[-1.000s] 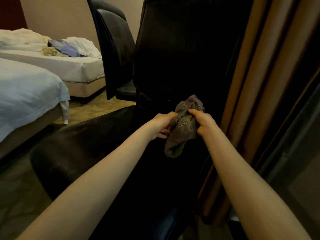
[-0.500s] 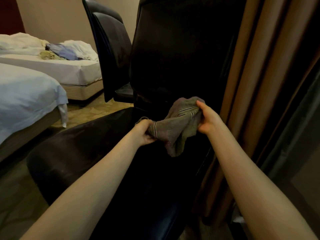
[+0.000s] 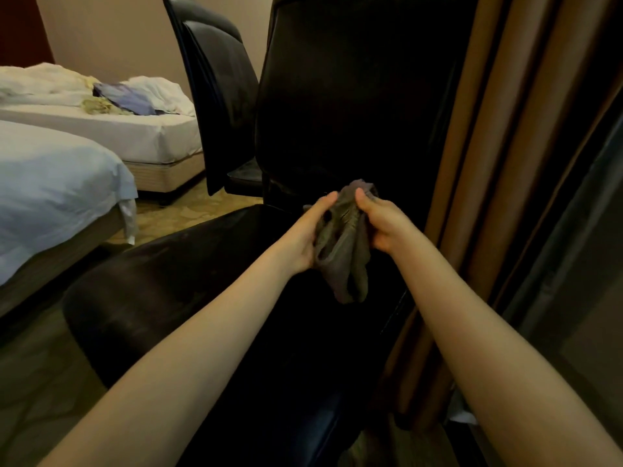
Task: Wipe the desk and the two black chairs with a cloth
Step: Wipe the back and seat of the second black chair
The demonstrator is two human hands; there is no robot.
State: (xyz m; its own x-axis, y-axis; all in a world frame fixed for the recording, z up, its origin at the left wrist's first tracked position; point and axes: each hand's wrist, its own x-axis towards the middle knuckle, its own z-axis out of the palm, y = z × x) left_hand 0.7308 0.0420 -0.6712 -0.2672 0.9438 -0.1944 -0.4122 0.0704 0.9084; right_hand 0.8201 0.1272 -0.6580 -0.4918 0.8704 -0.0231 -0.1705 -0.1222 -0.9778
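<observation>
Both hands — left (image 3: 308,235), right (image 3: 381,222) — grip the bunched cloth (image 3: 344,251) between them, above the chair seat (image 3: 168,281).

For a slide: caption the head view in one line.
Left hand and right hand grip a bunched grey cloth over the seat of the near black chair.

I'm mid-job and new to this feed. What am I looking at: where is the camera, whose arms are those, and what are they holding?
There is no machine here. The one camera sits on a person's head, looking forward and down, so the two bare arms are the wearer's own. The left hand and right hand both grip a bunched grey cloth, held over the near black chair. A second black chair stands behind it. Two beds are on the left and a brown curtain is on the right. No desk is in view.
</observation>
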